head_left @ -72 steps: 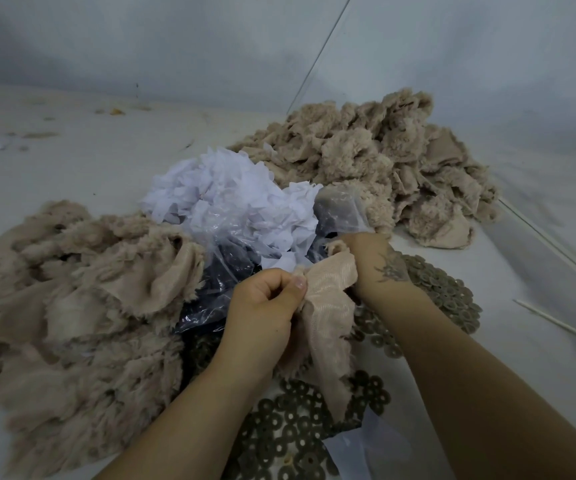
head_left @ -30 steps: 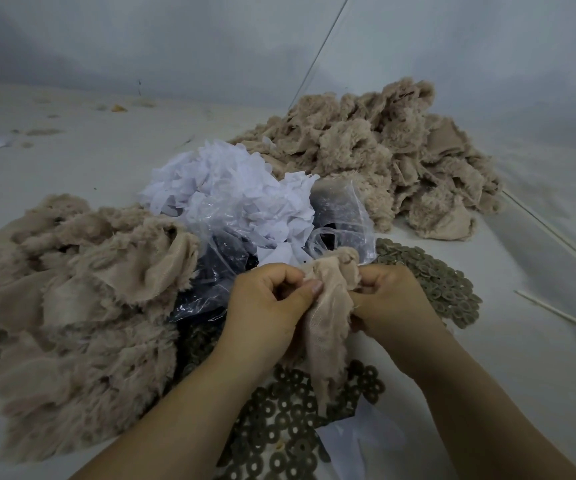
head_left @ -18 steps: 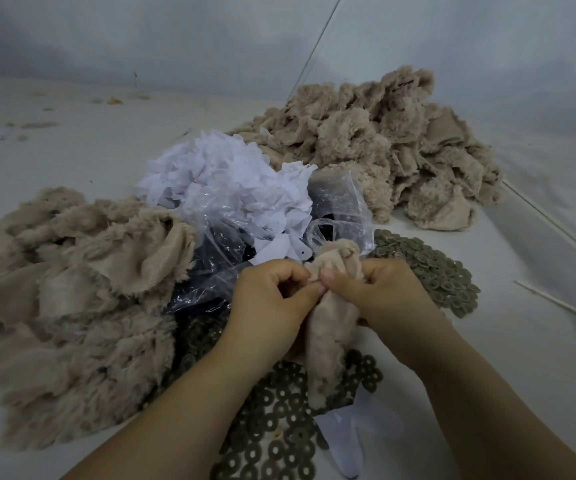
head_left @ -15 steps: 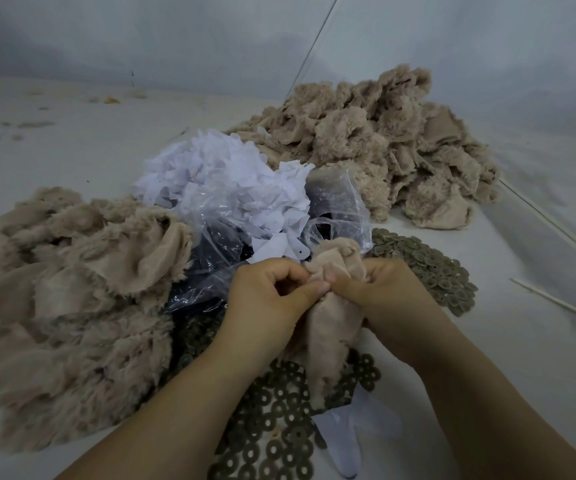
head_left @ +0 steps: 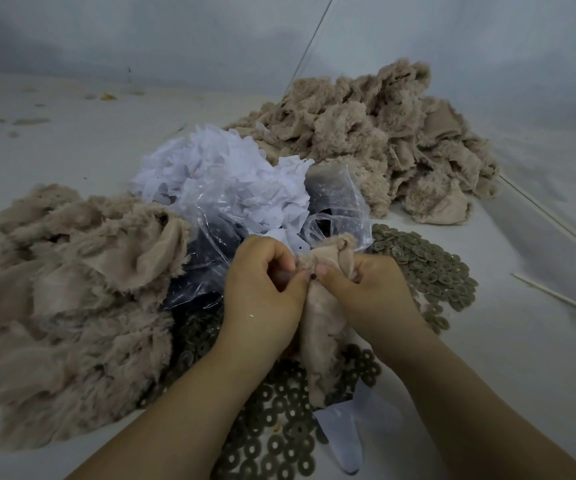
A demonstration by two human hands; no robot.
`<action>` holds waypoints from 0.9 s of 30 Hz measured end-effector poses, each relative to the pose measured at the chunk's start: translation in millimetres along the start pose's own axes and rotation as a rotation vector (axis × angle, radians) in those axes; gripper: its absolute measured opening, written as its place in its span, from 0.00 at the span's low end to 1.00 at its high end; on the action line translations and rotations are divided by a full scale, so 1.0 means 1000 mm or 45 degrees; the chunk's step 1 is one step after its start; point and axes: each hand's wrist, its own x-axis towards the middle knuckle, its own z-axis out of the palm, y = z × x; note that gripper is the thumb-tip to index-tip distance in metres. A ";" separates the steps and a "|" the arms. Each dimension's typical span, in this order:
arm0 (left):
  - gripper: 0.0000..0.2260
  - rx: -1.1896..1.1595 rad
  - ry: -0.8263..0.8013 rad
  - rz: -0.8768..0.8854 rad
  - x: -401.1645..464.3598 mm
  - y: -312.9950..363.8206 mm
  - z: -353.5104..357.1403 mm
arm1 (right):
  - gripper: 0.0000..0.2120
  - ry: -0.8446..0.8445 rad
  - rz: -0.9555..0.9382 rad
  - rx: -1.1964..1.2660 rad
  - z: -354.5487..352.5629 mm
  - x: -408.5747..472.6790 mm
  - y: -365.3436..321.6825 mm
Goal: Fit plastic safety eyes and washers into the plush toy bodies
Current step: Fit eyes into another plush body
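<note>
A beige plush toy body [head_left: 317, 327], turned inside out, hangs between my two hands at the centre. My left hand [head_left: 262, 289] grips its left side with curled fingers. My right hand [head_left: 366, 292] grips its right side, thumb pressed on the fabric. A small dark eye post [head_left: 313, 277] shows between my two thumbs. Several olive ring washers [head_left: 428, 268] lie heaped on the table to the right, and more washers [head_left: 279, 441] lie under my wrists. A clear plastic bag [head_left: 210, 258] holding dark parts lies behind my left hand.
A pile of beige plush bodies [head_left: 72, 292] lies at the left, and another plush pile [head_left: 383, 147] at the back right. White paper scraps [head_left: 224, 178] heap behind the bag. A thin stick [head_left: 556, 297] lies at the right. A white paper piece [head_left: 352, 431] lies near my right forearm.
My right hand came back from the bag to the plush body and now pinches it beside my left thumb. A dark post now shows between the thumbs.
</note>
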 end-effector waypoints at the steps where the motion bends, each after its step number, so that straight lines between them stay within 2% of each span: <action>1: 0.12 0.023 0.011 0.092 0.000 0.000 0.000 | 0.20 -0.008 0.036 0.032 0.000 0.000 0.001; 3: 0.11 0.048 -0.001 0.279 -0.002 0.000 -0.001 | 0.19 -0.017 0.143 0.094 0.000 0.001 0.001; 6: 0.09 0.099 -0.038 0.432 -0.004 -0.003 0.001 | 0.15 -0.017 0.283 0.223 -0.002 -0.001 -0.002; 13: 0.07 0.119 -0.072 0.467 -0.005 -0.006 0.002 | 0.11 -0.106 0.552 0.527 -0.007 -0.002 -0.005; 16: 0.08 0.169 -0.090 0.594 -0.003 -0.008 0.000 | 0.10 -0.066 0.645 0.707 -0.006 0.000 -0.004; 18: 0.10 0.173 -0.164 0.644 -0.002 -0.010 -0.001 | 0.09 -0.093 0.670 0.601 -0.011 0.002 -0.010; 20: 0.12 0.136 -0.248 0.670 -0.001 -0.010 -0.003 | 0.18 -0.160 0.738 0.514 -0.014 0.004 -0.012; 22: 0.13 0.102 -0.307 0.704 0.001 -0.010 -0.005 | 0.16 -0.198 0.722 0.600 -0.015 0.003 -0.007; 24: 0.11 0.048 -0.343 0.725 0.001 -0.009 -0.006 | 0.14 -0.212 0.668 0.450 -0.013 0.002 -0.006; 25: 0.10 0.014 -0.356 0.717 0.001 -0.009 -0.007 | 0.14 -0.234 0.671 0.391 -0.014 0.003 -0.007; 27: 0.12 -0.023 -0.383 0.683 0.001 -0.010 -0.008 | 0.16 -0.204 0.716 0.482 -0.014 0.004 -0.008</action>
